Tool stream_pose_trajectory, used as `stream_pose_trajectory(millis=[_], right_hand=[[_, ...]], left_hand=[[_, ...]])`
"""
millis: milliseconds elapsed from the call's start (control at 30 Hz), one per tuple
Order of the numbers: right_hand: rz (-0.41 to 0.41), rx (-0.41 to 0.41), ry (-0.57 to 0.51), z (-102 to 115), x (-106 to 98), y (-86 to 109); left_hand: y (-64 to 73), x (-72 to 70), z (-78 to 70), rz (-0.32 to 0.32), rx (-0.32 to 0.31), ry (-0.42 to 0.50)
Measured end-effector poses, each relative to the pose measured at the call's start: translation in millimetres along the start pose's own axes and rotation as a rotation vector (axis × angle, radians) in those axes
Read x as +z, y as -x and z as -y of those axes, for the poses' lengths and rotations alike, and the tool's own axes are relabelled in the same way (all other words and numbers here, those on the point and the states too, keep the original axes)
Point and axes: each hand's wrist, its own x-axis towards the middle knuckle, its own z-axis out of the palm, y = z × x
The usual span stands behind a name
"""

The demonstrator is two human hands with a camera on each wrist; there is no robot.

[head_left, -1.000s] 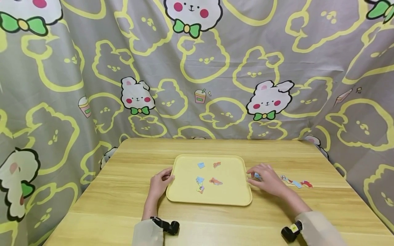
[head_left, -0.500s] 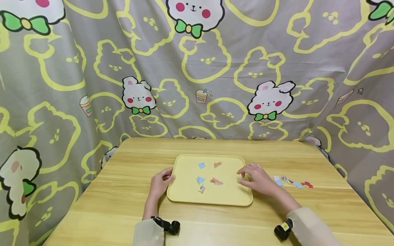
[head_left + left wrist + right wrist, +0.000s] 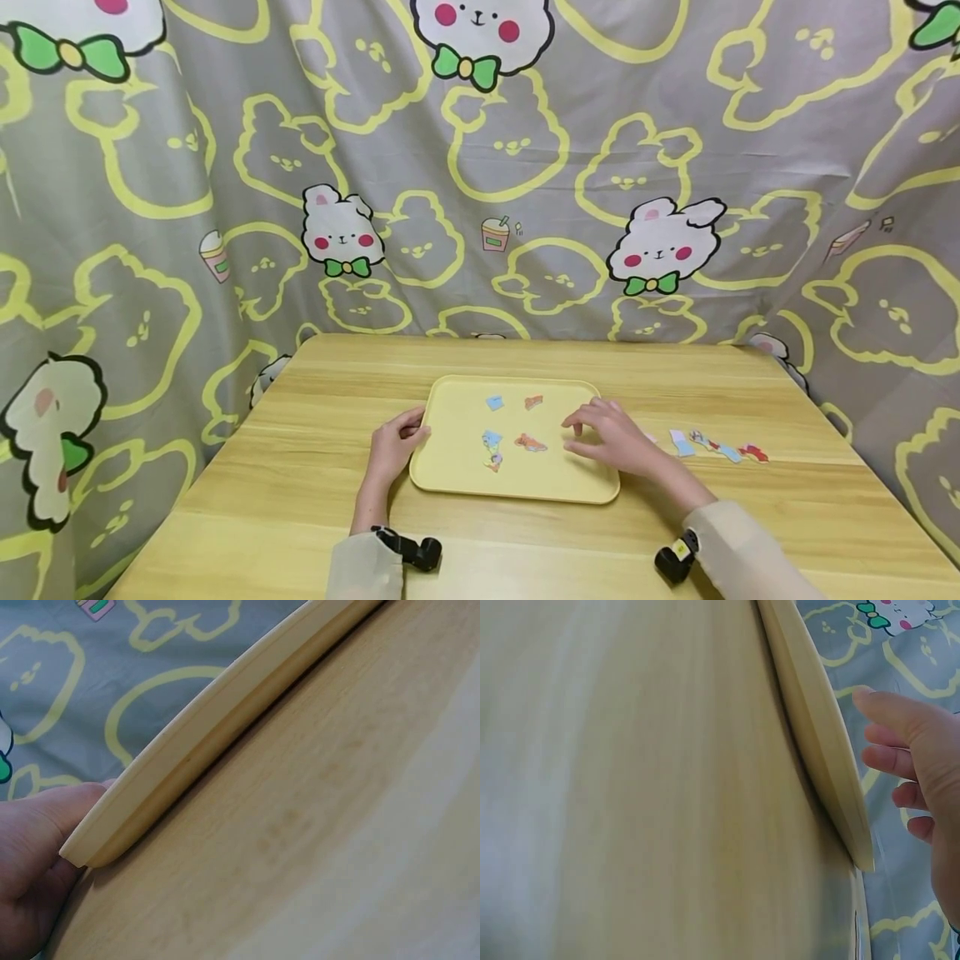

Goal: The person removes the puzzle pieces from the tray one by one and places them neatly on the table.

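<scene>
A yellow tray (image 3: 573, 483) lies on the table with several small puzzle-like pieces on it. A blue piece (image 3: 494, 402) and an orange piece (image 3: 533, 402) are at the back. Nearer are another orange piece (image 3: 530, 442) and a blue-green piece (image 3: 491, 438) touching a multicoloured piece (image 3: 492, 461). My left hand (image 3: 396, 443) grips the tray's left edge, its thumb at the rim. Over the right part of the tray hovers my right hand (image 3: 611, 435), thumb and fingers apart and holding nothing. The right wrist view shows this hand (image 3: 922, 757) above the tray rim (image 3: 821, 735).
Right of the tray, a row of pieces lies on the wooden table (image 3: 525, 542): a pale blue piece (image 3: 681, 442), a blue-and-red piece (image 3: 726, 452) and a red piece (image 3: 753, 452) among them. A patterned curtain (image 3: 420, 250) hangs behind the table.
My right hand has moved left from the tray's right edge to over the tray, uncovering a pale blue piece on the table. The left hand stays at the tray's left edge.
</scene>
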Motion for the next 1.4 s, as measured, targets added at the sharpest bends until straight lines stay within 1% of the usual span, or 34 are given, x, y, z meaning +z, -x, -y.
stream_pose_trajectory(millis=[100,167,233,400,667,867,1400], right_hand=[[0.01,-0.005,-0.011,2,3,-3.6],[0.015,-0.009,-0.017,4,4,-5.4],[0.02,-0.009,-0.016,4,7,-6.8],[0.05,0.012,-0.013,7,10,-10.7],[0.067,0.009,-0.005,12,17,-18.7],[0.104,0.02,-0.014,16,22,-24.3],[0.125,0.003,-0.006,20,31,-30.8]], left_hand=[[-1.5,0.6,-1.8,0.018,-0.064,-0.002],[-2.4,1.6,-2.4,0.026,-0.088,-0.013],[-2.4,2.2,-2.8,0.028,-0.097,-0.018],[-1.7,1.9,-4.6,0.035,-0.093,-0.005],[-3.3,1.8,-1.6,0.028,-0.084,-0.009],[-2.4,1.1,-1.4,0.028,-0.095,-0.008],[-1.7,0.8,-3.5,0.03,-0.104,-0.012]])
